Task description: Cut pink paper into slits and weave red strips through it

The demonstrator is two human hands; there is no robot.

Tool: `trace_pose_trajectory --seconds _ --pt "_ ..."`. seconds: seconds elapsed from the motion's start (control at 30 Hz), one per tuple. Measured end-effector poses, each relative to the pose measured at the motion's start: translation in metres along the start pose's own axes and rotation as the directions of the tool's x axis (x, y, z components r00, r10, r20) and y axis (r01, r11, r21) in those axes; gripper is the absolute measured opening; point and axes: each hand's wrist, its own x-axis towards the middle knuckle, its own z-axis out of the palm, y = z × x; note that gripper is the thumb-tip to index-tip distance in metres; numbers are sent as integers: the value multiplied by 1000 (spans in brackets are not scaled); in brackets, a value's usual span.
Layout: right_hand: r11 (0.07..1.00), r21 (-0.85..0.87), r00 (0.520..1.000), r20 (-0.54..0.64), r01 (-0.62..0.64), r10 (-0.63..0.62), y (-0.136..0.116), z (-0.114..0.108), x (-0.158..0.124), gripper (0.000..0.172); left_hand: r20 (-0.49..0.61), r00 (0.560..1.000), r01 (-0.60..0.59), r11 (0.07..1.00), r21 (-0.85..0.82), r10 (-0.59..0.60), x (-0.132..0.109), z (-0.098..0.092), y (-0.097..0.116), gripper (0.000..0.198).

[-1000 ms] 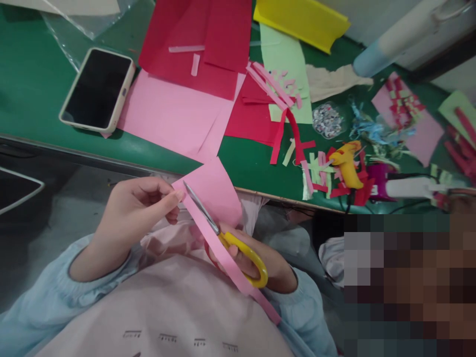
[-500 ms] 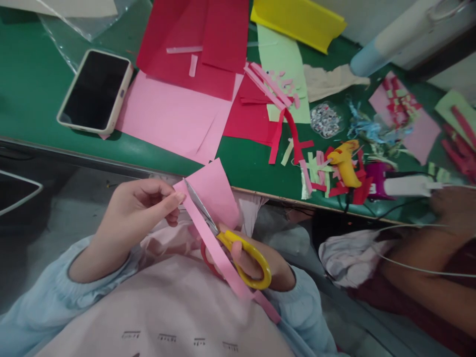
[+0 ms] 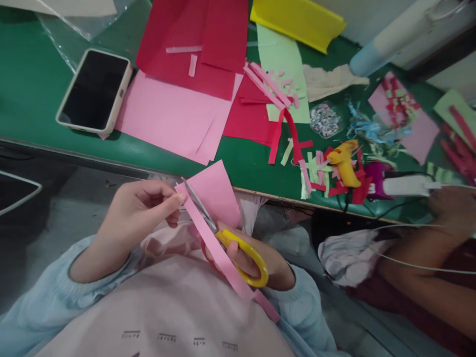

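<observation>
My left hand pinches the top corner of a pink paper piece held over my lap, just below the table edge. My right hand grips yellow-handled scissors, fingers through the loops. The blades run up along the left side of the paper, with the tip near my left fingertips. A narrow pink strip hangs from the cut, down past my right hand.
A green table holds a phone, red sheets and pink sheets, light green paper, a yellow sheet, a yellow glue gun and many scraps. Another person's hand is at the right edge.
The scissors' blades have advanced slightly up the pink paper toward my left fingertips. The person at right has shifted a little.
</observation>
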Motion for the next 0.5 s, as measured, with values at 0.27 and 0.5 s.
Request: trace_pose_trajectory --seconds 0.27,0.5 --pt "972 232 1000 -6 24 -23 -1 3 -1 54 1 1000 7 1000 -10 -7 1 -1 -2 29" --pt "988 156 999 -43 -1 8 -11 6 -3 60 2 1000 6 1000 -21 -6 2 1 2 29"
